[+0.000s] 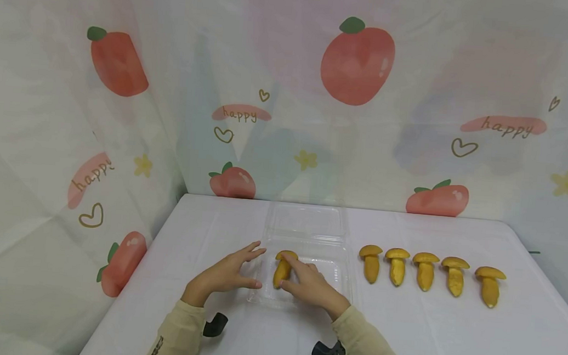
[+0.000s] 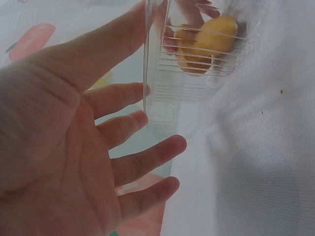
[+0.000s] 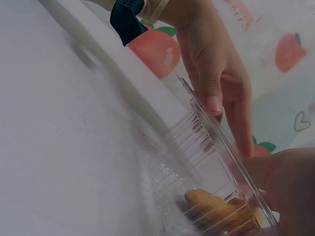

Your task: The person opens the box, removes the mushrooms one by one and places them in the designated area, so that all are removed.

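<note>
A yellow-brown mushroom (image 1: 282,271) lies inside a clear plastic clamshell box (image 1: 256,296), its cap toward the back. My right hand (image 1: 313,287) reaches over the box wall, with index finger at the cap and thumb at the stem, pinching the mushroom. Through the ribbed wall the left wrist view shows the same mushroom (image 2: 216,37) low in the box. My left hand (image 1: 223,275) is at the box's left side, its fingers spread and extended. Its thumb and some fingertips touch or nearly touch the rim (image 2: 146,73). In the right wrist view, the right fingertips are hidden.
Right of the box stretches a row of several similar mushrooms (image 1: 425,272) on the white table (image 1: 401,340). The box's lid (image 1: 308,220) lies folded back toward the rear edge. A fruit-patterned curtain (image 1: 290,90) hangs behind and at the left.
</note>
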A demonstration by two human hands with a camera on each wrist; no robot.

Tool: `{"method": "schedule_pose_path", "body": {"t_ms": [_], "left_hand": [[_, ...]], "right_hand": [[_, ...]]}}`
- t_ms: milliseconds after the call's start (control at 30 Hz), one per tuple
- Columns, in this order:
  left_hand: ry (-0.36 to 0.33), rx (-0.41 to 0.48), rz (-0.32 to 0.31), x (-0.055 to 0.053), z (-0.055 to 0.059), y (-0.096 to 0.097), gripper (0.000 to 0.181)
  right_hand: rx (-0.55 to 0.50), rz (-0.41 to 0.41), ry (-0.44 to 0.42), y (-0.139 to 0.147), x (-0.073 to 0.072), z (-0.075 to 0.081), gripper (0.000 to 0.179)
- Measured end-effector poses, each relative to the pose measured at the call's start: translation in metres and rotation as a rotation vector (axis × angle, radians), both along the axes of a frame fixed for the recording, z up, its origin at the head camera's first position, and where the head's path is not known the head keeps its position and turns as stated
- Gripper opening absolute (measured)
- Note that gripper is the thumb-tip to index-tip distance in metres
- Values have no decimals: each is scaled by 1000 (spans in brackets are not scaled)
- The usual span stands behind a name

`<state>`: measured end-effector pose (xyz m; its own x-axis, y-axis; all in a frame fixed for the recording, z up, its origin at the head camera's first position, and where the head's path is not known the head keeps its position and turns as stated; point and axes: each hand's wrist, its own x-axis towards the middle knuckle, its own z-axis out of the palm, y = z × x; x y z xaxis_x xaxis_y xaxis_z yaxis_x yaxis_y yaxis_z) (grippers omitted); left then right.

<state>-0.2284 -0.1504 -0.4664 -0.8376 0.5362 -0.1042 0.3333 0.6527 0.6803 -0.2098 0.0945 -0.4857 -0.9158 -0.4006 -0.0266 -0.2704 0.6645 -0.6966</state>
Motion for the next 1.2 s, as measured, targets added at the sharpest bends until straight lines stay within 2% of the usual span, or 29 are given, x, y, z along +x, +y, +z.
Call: {"method": "schedule_pose_path", "body": {"t_ms": [200, 267, 667, 1000, 1200], "left_hand": [[-3, -9, 4, 1, 2, 0, 82], [-4, -9, 5, 2, 3, 0, 82], [-13, -8, 12, 2, 4, 1, 83], [-17, -7, 20, 1, 1, 1, 83], [-29, -11, 32, 2, 2, 2, 83]], "right_hand": [[-94, 46, 123, 2, -1, 1, 47], [-122, 42, 139, 3, -1, 2, 44], [-201, -62, 70, 7, -2, 5, 35], [-219, -32, 121, 15, 0, 11, 34], [-269, -14, 137, 20, 2, 14, 39]]}}
